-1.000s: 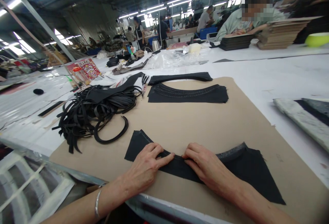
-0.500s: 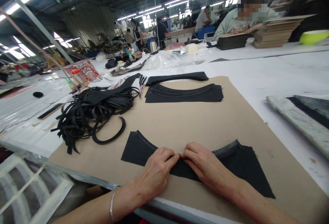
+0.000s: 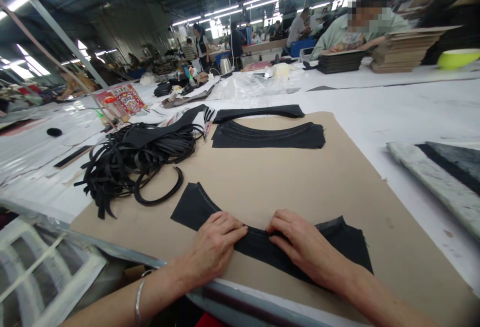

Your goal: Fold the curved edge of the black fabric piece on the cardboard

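A black fabric piece with a curved upper edge lies on brown board in front of me. My left hand is closed on that curved edge, its thumb and fingers pressed together left of the middle. A short way to the right, my right hand pinches the same edge. Between the two hands the edge looks folded over. A greyish band shows along the edge near both ends. The fingertips partly hide the fold, and my right forearm covers some of the fabric.
Beyond lie stacked curved black pieces. A heap of black strips spreads on the left, beside a curved black strip bundle. On the right is a marbled slab. A person sits across the table behind piled boards.
My left hand has moved left along the edge, widening the gap between my hands. The fabric has shifted left and turned slightly, its right end now nearer my right forearm.
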Tool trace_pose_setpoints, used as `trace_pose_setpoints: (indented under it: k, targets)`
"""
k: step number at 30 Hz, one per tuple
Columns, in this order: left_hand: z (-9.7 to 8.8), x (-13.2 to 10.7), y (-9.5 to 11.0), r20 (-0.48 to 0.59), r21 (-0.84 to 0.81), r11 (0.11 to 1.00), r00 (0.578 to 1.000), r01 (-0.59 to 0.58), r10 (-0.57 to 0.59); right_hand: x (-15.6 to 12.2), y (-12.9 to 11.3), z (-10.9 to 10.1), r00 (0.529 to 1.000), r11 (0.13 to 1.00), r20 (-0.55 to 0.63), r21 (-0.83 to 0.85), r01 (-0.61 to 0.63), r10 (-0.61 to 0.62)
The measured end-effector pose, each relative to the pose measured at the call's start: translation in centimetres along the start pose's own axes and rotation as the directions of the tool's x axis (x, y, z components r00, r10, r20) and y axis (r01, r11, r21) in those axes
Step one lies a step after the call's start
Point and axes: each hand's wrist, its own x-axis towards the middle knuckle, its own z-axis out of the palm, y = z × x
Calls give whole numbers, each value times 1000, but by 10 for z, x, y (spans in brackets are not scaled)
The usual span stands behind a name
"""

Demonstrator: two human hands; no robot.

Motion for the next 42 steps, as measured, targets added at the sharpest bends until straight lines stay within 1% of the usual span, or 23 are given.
trace_pose_setpoints:
  k: [2,4,6,8,10,15,18,21,25,27,30,32,35,37,38,40,42]
  targets:
    - [-1,4,3,-44,-32,996,995,87,-88,1,-4,2,1000,1000,-2,-1,-16,16]
    - [4,11,9,-99,-59,984,980,166,-171,1,-5,3,1000,1000,-3,-7,-29,29]
    - [13,20,16,-123,-89,977,971,195,-206,2,-5,2,999,999,-2,-20,-35,35]
    - [20,28,23,-107,-125,973,973,193,-206,3,-5,0,999,999,3,-31,-36,36]
    - [23,33,27,-80,-150,971,977,186,-200,4,-3,-2,999,999,10,-35,-38,38]
    - [20,38,31,-40,-144,968,976,204,-212,3,4,-8,998,999,50,-43,-27,29]
    - [23,33,34,-46,-87,980,982,176,-181,-2,9,-11,998,999,60,-39,6,-4]
    - [34,22,38,-61,11,994,992,110,-109,-7,15,-13,998,998,48,-47,47,-45]
    - [46,9,39,-137,115,992,990,45,-29,-14,22,-16,997,996,45,-48,73,-71]
    - [45,5,37,-148,126,991,989,33,-15,-16,23,-18,995,993,53,-69,92,-88]
    - [36,5,33,-119,67,998,993,4,4,-19,23,-21,993,988,53,-106,110,-105]
    - [30,9,32,-114,1,1000,993,8,-8,-20,22,-22,993,986,48,-124,114,-109]
    - [27,21,34,-171,-51,996,982,75,-83,-21,21,-22,991,978,52,-163,129,-122]
    - [31,31,39,-213,-47,993,970,112,-120,-22,20,-22,990,972,54,-191,137,-129]
    - [34,35,42,-217,-45,992,968,120,-127,-22,19,-22,990,970,54,-200,139,-131]
    - [42,41,48,-191,-41,991,972,131,-136,-22,19,-22,990,968,51,-207,140,-132]
    - [50,41,53,-160,-20,991,978,131,-133,-23,20,-21,990,968,47,-206,140,-133]
